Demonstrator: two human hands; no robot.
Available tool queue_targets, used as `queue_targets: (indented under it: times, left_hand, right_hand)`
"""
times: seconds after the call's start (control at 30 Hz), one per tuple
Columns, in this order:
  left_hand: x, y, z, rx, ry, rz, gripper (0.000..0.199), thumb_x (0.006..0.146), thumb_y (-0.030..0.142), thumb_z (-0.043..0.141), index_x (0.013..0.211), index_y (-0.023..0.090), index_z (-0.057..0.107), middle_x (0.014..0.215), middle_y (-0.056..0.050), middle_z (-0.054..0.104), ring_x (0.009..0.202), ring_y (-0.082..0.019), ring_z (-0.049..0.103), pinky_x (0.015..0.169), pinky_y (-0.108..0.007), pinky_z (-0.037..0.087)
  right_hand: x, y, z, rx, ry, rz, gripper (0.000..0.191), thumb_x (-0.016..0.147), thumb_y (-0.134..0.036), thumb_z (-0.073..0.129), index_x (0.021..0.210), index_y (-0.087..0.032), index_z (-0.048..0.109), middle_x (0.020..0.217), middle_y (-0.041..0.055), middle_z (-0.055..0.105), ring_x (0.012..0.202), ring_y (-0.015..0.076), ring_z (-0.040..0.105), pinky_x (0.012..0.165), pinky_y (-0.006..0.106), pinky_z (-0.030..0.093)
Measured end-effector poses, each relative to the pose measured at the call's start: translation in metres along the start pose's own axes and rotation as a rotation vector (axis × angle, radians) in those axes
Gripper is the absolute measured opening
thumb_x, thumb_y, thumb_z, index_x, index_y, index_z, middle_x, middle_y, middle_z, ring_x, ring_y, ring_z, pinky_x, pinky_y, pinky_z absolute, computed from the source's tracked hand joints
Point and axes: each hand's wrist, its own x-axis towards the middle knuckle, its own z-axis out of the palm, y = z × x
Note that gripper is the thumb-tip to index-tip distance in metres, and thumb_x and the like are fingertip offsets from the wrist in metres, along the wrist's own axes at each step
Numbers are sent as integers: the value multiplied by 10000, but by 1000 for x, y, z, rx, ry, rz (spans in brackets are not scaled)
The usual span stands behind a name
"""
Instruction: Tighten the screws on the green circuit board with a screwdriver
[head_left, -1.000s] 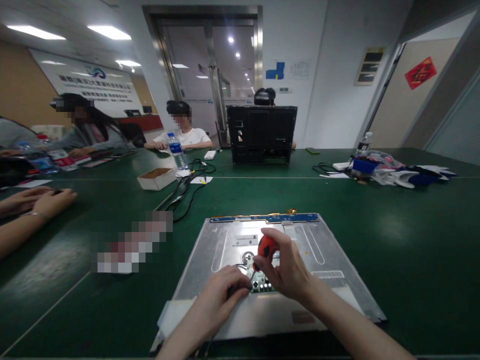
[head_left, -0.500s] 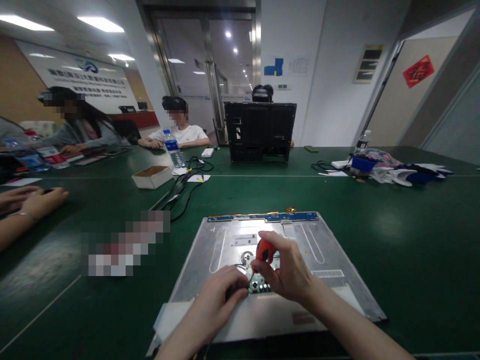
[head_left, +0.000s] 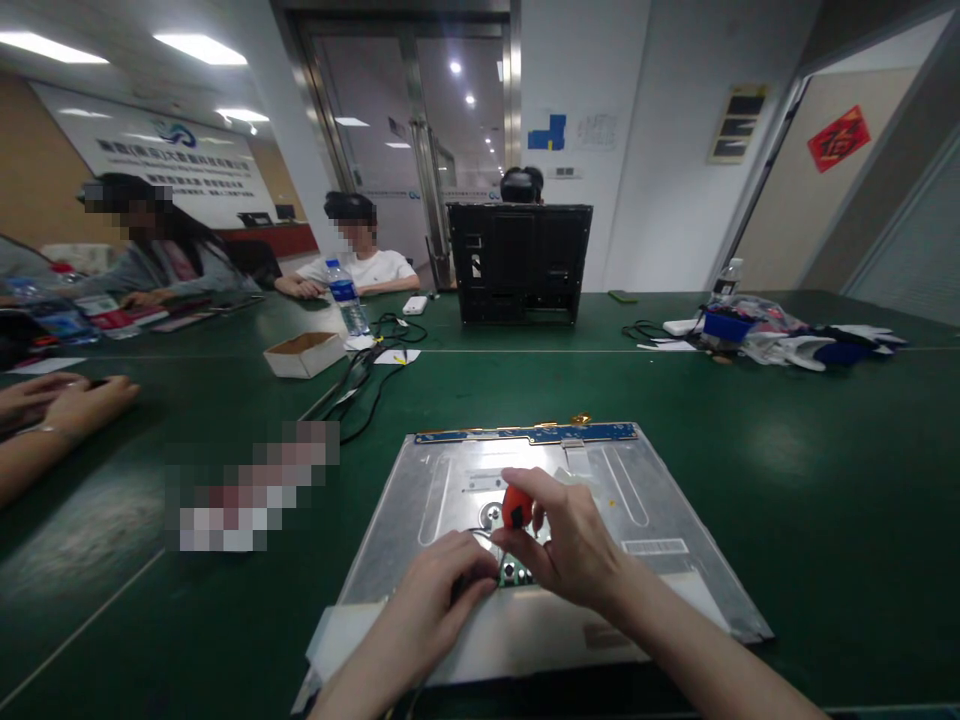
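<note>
My right hand [head_left: 566,545] grips a screwdriver [head_left: 516,508] by its red and black handle, with the thin shaft pointing down. The tip is at the left edge of a small green circuit board [head_left: 517,575], partly hidden by my hands. Close to that tip, my left hand [head_left: 450,580] has thumb and fingers pinched together; what lies between them is hidden. Both hands are over a silver metal display panel [head_left: 630,500] lying on the table, with a blue circuit strip [head_left: 592,433] along its far edge. A dark cable curves beside my left fingers.
The green table [head_left: 825,480] carries an open cardboard box [head_left: 304,355], a water bottle [head_left: 345,300] and black cables [head_left: 360,375]. A black monitor housing [head_left: 523,262] stands at the far side. Gloves [head_left: 810,350] lie far right. Another person's hands [head_left: 82,400] are at left.
My right hand has shifted slightly left and turned, bringing the screwdriver handle left and more upright. My left hand stays in place.
</note>
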Motion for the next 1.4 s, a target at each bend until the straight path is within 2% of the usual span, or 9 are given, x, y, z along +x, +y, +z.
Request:
queue_targets:
  times: [0.77,0.97,1.1,1.23,1.4]
  left_hand:
    - [0,5,0,-18,17,-34,137,857,163,502,823,198,630,861,-38,643,840,-209,594,751,-314,447]
    - [1,11,-4,-28,5,-17,139,861,171,495,832,196,629,846,-49,644,818,-213,590,764,-317,469]
    - [1,12,-4,-20,12,-30,126,865,182,501,837,196,623,832,-47,636,800,-212,586,746,-314,471]
    - [0,9,-1,-8,38,-36,110,852,157,498,828,194,598,812,-36,630,765,-200,578,704,-299,455]
    - [-1,11,-1,-11,68,-44,112,837,135,479,801,195,566,787,-23,621,738,-193,574,677,-291,429]
  right_hand:
    - [-1,-1,1,25,-12,9,423,964,-341,482,1339,-194,354,798,17,644,619,135,580,509,237,459]
    - [-1,-6,-3,90,-77,23,528,886,-166,464,1393,-158,318,920,68,660,681,152,600,575,274,509]
    - [-1,-6,-2,108,-77,36,562,869,-137,473,1404,-183,307,919,60,654,674,146,590,558,263,503]
    - [-2,-4,1,97,-49,35,545,884,-155,491,1395,-197,304,874,37,642,675,142,584,558,253,492]
    - [-3,-2,3,48,-55,43,495,914,-256,519,1369,-222,329,812,16,621,675,157,581,548,260,481]
